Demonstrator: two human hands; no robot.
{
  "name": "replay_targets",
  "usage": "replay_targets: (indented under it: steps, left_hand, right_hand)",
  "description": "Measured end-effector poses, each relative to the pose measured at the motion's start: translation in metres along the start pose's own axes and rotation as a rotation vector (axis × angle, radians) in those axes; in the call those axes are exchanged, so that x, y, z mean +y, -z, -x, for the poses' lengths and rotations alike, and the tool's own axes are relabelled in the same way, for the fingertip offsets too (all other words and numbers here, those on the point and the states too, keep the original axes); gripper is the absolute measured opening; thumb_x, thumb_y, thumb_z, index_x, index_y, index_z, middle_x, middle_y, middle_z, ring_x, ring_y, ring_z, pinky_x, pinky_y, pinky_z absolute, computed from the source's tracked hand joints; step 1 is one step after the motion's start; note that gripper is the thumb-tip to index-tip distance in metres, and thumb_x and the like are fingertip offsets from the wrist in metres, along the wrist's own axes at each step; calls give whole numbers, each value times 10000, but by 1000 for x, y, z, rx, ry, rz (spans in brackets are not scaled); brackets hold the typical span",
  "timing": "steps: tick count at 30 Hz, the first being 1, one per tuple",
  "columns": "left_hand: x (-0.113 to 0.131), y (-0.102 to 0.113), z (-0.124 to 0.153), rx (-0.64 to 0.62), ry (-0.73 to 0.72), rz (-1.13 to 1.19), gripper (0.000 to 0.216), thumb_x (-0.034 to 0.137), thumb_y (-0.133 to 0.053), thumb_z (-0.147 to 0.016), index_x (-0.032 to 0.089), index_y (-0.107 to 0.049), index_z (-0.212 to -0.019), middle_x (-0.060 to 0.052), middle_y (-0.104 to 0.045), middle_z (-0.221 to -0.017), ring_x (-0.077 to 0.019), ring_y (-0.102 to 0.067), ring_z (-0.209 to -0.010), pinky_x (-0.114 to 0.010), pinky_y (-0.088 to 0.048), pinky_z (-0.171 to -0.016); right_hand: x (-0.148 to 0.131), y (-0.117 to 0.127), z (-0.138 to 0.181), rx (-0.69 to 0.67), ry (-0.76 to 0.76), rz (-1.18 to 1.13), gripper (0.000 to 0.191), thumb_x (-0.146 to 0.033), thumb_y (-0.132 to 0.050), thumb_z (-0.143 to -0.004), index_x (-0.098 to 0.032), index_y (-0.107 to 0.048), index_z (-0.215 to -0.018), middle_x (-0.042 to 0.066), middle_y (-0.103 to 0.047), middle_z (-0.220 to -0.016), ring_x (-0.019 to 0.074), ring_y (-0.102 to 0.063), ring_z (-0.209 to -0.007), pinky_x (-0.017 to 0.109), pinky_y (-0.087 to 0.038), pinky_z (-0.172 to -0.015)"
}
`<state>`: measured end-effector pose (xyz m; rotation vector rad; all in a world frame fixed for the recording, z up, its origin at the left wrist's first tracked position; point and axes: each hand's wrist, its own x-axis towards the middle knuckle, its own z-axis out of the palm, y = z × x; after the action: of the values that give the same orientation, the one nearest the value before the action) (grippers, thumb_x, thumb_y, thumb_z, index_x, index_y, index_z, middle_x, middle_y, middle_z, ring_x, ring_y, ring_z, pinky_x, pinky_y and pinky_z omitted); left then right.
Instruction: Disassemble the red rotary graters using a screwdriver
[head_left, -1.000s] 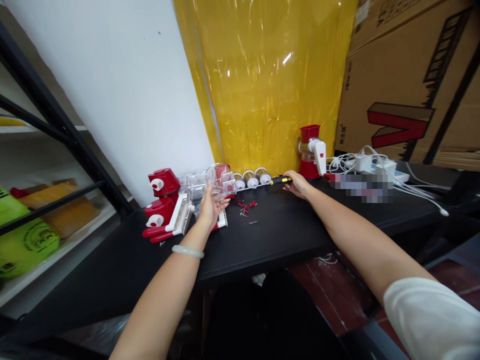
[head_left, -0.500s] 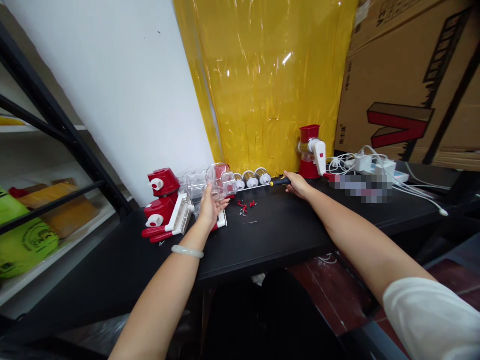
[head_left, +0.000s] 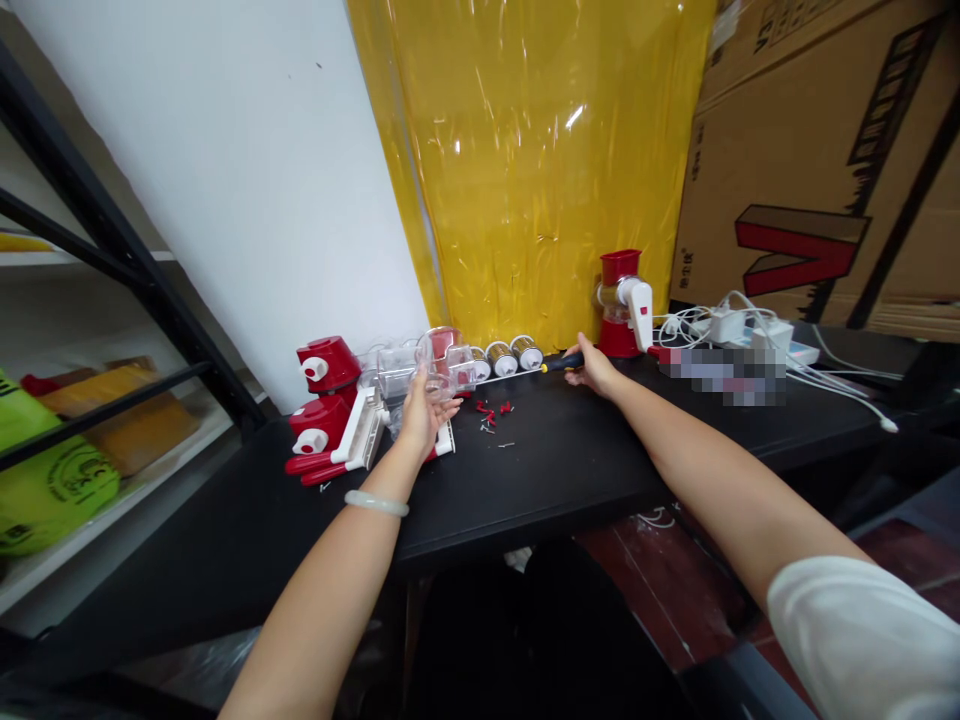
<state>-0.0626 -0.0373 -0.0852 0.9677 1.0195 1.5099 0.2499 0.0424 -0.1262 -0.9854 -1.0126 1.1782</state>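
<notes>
My left hand (head_left: 424,412) is closed around a clear plastic housing (head_left: 397,371) with a red part showing at its far end. In my right hand (head_left: 595,368) is a screwdriver (head_left: 561,362) with a black and yellow handle, its long shaft lying level toward the housing. The shaft's tip reaches the housing's right side; whether it sits on a screw is too small to tell. Just below the shaft, several small red parts (head_left: 491,410) and loose screws (head_left: 506,445) lie on the black table (head_left: 525,500).
Behind the shaft stand several metal drum graters (head_left: 501,358). Red bases (head_left: 327,364) and white-and-red handles (head_left: 363,430) are piled at left. An assembled red-and-white rotary grater (head_left: 620,310) stands at right, beside tangled white cables (head_left: 739,325). A large cardboard box (head_left: 810,180) rises behind.
My right hand's fingers have shifted on the screwdriver handle, with the thumb side raised a little. The clear housing has moved very slightly to the right in my left hand.
</notes>
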Motion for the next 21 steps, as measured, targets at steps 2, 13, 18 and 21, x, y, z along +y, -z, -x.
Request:
replay_targets:
  steps: [2,13,18,21]
  left_hand:
    - [1,0,0,3,9,1,532,622,-507,-844,139,-509,-1066,-23,-634,-677,-140,-653,-531,-240,-515,-543]
    - [1,-1,3,1,24,39,545,633,-534,-826,154,-536,-1087,-45,-639,-695,-153,-652,-546,-245,-508,-535]
    - [1,0,1,36,-1,45,707,701,-545,-780,200,-437,-1267,-64,-667,-823,-156,-662,-576,-256,-518,-565]
    - [4,0,3,10,-21,75,785,786,-383,-789,224,-369,-1337,-88,-671,-876,-180,-678,-621,-280,-527,-589]
  right_hand:
    - [4,1,-3,31,55,157,365,-548,-581,-812,-208,-490,-717,-59,-392,-382,93,-345,-301,206,-252,-333]
    - [-15,1,11,-124,6,-331,174,-132,-531,-640,-219,-510,-789,-4,-576,-696,128,-569,-610,234,-467,-518]
    - [-6,-3,8,-101,-18,-148,140,-329,-583,-789,-206,-515,-789,20,-582,-621,135,-552,-494,243,-448,-454]
    - [-3,-7,6,-63,67,-85,195,-325,-634,-804,-201,-495,-748,6,-554,-556,106,-512,-437,191,-376,-398]
